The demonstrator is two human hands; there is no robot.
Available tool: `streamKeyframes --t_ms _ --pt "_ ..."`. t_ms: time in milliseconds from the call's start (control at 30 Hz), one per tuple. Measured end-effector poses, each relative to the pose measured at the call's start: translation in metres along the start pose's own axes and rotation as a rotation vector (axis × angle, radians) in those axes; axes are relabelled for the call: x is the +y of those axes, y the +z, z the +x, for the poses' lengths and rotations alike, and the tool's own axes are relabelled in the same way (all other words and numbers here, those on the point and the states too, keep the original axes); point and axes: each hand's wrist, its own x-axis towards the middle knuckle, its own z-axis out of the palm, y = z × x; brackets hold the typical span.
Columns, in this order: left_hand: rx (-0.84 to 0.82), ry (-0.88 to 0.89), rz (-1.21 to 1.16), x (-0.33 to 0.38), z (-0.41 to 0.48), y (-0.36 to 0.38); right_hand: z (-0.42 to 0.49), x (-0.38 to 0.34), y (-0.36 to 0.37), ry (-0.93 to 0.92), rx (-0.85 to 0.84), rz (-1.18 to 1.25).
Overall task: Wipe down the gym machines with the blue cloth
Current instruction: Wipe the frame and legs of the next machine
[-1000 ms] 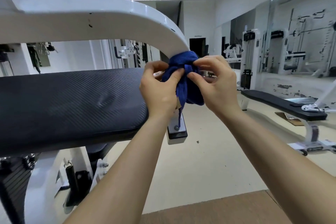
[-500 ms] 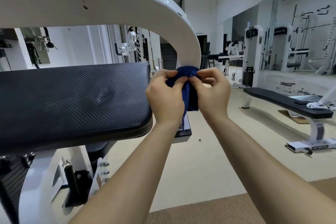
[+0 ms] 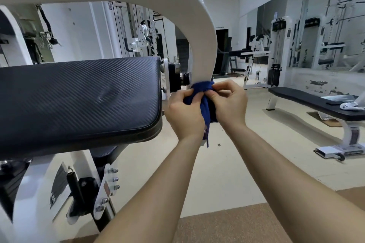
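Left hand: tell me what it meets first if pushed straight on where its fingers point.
The left hand pinches the cloth; pushed on, it would likely press that cloth against the white frame arm it wraps. Depth is unclear, but nothing nearer shows.

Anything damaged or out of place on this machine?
The black ribbed vinyl pad has a dented crease near its middle; the white curved metal frame shows a dark chip near its top. Nothing spilled or askew.
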Motion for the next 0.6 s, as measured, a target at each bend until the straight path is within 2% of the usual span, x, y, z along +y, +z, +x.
streamKeyframes --t_ms 67,200,400,600 --pt "0.0 -0.032 -0.047 0.001 0.0 0.002 0.001 -0.003 -0.001 -0.012 0.019 0.027" --pt "0.063 0.006 -0.188 0.012 0.005 0.011 0.011 -0.02 -0.004 -0.195 0.078 0.074" --pt "0.126 0.018 -0.192 -0.017 0.005 0.021 0.011 0.011 0.002 -0.165 0.047 0.04" --pt "0.156 -0.07 -0.155 -0.057 0.0 0.026 0.001 0.048 0.015 -0.097 0.007 -0.028"
